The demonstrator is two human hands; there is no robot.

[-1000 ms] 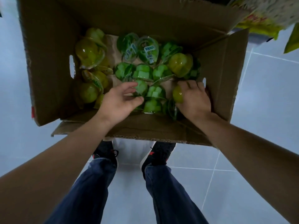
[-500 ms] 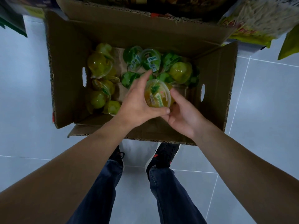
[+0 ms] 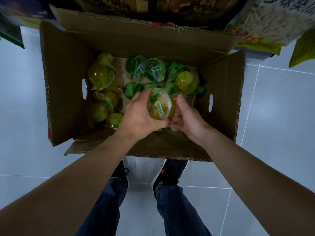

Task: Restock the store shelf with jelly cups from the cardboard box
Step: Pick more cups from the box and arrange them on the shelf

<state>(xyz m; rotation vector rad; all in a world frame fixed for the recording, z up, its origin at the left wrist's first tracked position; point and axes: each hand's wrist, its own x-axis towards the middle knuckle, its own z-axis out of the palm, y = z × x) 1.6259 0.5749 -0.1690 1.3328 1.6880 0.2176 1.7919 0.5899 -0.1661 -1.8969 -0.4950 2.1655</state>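
**Yellow jelly cup gripped over the open box**

Left hand curled round a yellow jelly cup, thumb under its near edge, fingers over the far rim, lid tilted up toward the camera. Right hand just beside it, fingers bent and reaching in under the same cup's right side; blurred there, so cannot tell whether gripping it, touching it, or holding something else beneath. Both hands close together, raised over the near half of the cardboard box.

Box standing on the pale tiled floor, all four flaps folded outward, an oval hand slot in each side wall. Inside, more jelly cups lying loose on the bottom: a yellow cluster heaped against the left wall, a green cluster across the far middle, one yellow-green cup dome-up at the right end of the green ones. Bare cardboard showing between the two clusters.

Snack bags hanging past the box's far edge, upper right. Dark shoes and blue jeans below the near flap.
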